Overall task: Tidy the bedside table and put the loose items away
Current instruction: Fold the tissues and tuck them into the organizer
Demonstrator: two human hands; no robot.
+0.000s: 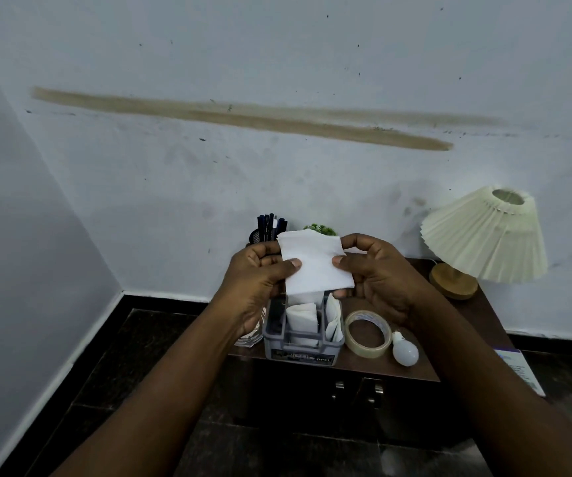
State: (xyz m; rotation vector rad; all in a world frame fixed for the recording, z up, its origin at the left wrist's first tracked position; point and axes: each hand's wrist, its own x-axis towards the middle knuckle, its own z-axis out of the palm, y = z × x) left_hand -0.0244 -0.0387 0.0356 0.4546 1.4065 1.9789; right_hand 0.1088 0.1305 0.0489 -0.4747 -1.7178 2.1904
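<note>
A white folded tissue (315,266) is held up over the bedside table (415,368). My left hand (260,280) pinches its left edge and my right hand (377,277) pinches its right edge, thumbs on the near face. Directly below stands a grey plastic organiser box (301,349) with several folded white tissues upright in its compartments. Right of the box lie a roll of clear tape (367,333) and a white light bulb (404,349).
A black mesh cup of pens (267,228) and a small green plant (320,229) stand at the back by the wall. A pleated cream lamp (484,235) sits at the right. A glass (248,337) is left of the box. A booklet (518,371) lies at the table's right.
</note>
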